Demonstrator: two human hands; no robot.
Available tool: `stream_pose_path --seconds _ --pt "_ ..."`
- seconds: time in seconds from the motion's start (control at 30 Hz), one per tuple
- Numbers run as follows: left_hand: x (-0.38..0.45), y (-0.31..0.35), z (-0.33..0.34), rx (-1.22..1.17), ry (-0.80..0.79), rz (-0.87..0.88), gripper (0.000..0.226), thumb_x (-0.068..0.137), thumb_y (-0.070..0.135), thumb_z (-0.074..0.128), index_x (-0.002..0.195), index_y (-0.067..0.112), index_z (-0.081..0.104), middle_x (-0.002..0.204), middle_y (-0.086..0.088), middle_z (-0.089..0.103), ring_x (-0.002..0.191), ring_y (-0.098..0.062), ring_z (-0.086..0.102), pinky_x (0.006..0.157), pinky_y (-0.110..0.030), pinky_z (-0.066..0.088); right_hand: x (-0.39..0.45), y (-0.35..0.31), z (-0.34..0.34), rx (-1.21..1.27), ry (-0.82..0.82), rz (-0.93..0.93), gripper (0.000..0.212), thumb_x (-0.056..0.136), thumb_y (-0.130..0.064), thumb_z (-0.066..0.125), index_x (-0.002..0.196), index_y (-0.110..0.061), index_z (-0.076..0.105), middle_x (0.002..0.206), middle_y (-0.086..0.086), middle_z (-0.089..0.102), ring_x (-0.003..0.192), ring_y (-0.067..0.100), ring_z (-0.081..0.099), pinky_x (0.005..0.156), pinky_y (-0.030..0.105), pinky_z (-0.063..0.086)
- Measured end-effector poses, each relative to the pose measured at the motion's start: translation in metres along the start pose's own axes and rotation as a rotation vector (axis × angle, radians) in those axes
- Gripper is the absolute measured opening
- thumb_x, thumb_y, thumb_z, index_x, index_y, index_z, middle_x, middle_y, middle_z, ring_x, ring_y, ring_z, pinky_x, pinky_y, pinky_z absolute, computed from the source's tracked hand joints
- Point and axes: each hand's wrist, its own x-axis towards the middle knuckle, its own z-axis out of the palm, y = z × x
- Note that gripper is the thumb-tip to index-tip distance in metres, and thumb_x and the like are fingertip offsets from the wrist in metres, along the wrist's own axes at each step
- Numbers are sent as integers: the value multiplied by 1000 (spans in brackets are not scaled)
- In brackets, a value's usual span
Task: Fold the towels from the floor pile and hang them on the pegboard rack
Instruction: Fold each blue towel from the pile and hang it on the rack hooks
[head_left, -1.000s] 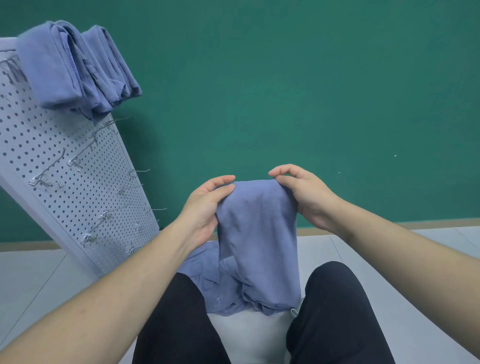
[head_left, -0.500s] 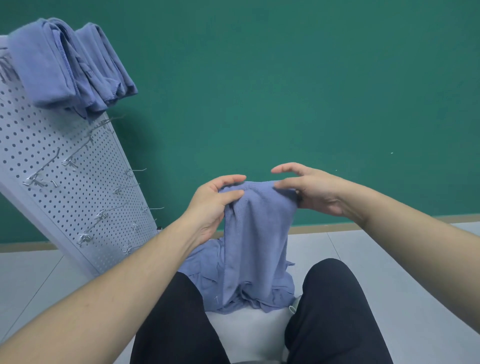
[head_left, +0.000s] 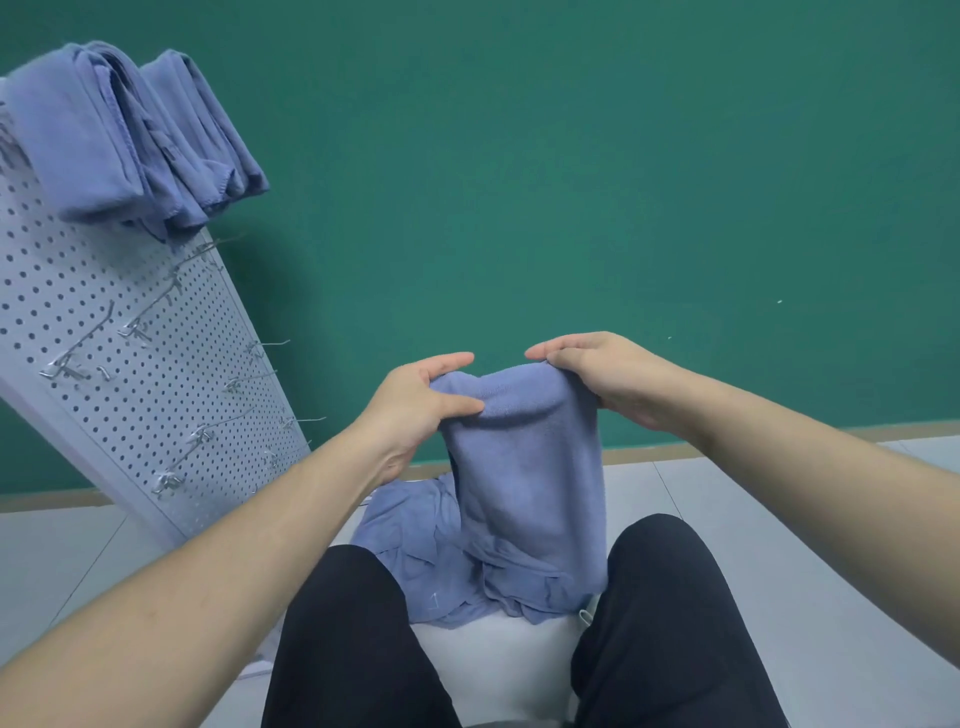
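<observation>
- Between the knees, at chest height before the green wall (head_left: 571, 156), the left hand (head_left: 415, 400) and right hand (head_left: 608, 379) each pinch a top corner of a blue towel (head_left: 524, 467), thumb in front and fingers curled behind the rounded top edge.
- Compared with a second ago, the hands have drawn closer together and the top edge now shows a thicker, doubled roll; half a second ago the cloth hung twisted and narrow, and it now hangs flatter and wider. I read this as a fold just made and being squared up.
- The towel's lower end drapes down onto the floor pile (head_left: 415, 545) of crumpled blue towels lying between the black-trousered legs (head_left: 353, 649), so it is not yet clear of the heap.
- Off to the left, well apart from the hands, the white pegboard rack (head_left: 104, 364) leans with several bare metal hooks (head_left: 78, 358).
- Across its top, folded towels (head_left: 130, 140) already hang, so the task is partly done; this one likely needs lifting toward the rack next.
</observation>
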Motion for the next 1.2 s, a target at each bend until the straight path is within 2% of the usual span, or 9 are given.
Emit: stream_pose_path --seconds 0.13,0.27,0.43,0.53,0.67,0.83,1.0,1.1,1.2 --pt "-1 4 -3 232 54 10 54 66 8 87 112 31 73 114 8 72 111 -11 66 107 -33 47 0 -1 -7 1 -59 -18 18 97 -18 61 107 -23 75 110 -4 75 97 9 66 93 30 54" --pt "-1 8 -5 83 -11 -54 41 71 4 85 104 25 73 109 4 76 108 -15 69 105 -35 49 0 -1 -15 41 -40 -31 19 91 -14 70 107 -22 77 110 -2 76 93 7 65 87 24 54" --pt "-2 9 -6 -62 15 -56 20 85 13 77 105 16 76 106 4 77 104 -10 69 90 -23 50 1 0 -15 19 -15 -48 23 89 -11 70 105 -26 78 114 -2 75 94 8 61 89 25 51" --pt "-1 10 -8 -44 23 -57 22 84 6 76 104 16 76 102 1 77 97 -11 69 85 -21 49 2 0 -18 -3 -34 -50 34 89 -11 70 117 -29 73 119 -8 69 111 7 59 97 31 48" --pt "0 11 -11 112 37 -15 34 77 6 82 105 24 76 105 4 76 100 -9 68 87 -19 47 3 -2 -20 -44 -52 -48 44 90 -6 68 130 -23 64 102 -13 58 106 6 56 81 21 50" --pt "-2 17 -9 470 79 82 42 78 12 83 117 22 73 107 11 71 98 -4 63 84 -13 43 4 -3 -18 -223 -63 -63 31 88 -9 71 117 -20 71 109 -2 74 106 18 69 98 29 54" --pt "-3 22 -12 716 97 168 11 84 22 77 77 31 74 74 19 68 69 -2 57 60 -12 42 0 -7 -21 -383 9 -92 10 92 -27 69 98 -27 77 98 -8 74 89 11 66 81 24 51" --pt "-2 21 -14 696 76 229 23 87 25 75 68 14 69 67 5 56 65 -15 44 59 -22 37 0 -5 -20 -366 25 -128 10 96 -31 63 97 -25 71 102 -9 70 91 8 60 74 19 45" --pt "-4 21 -15 557 90 237 27 91 28 70 81 3 65 85 9 54 79 -11 46 68 -25 37 0 -2 -18 -252 -13 -136 15 99 -35 56 99 -22 65 106 -10 66 99 8 56 78 23 42"
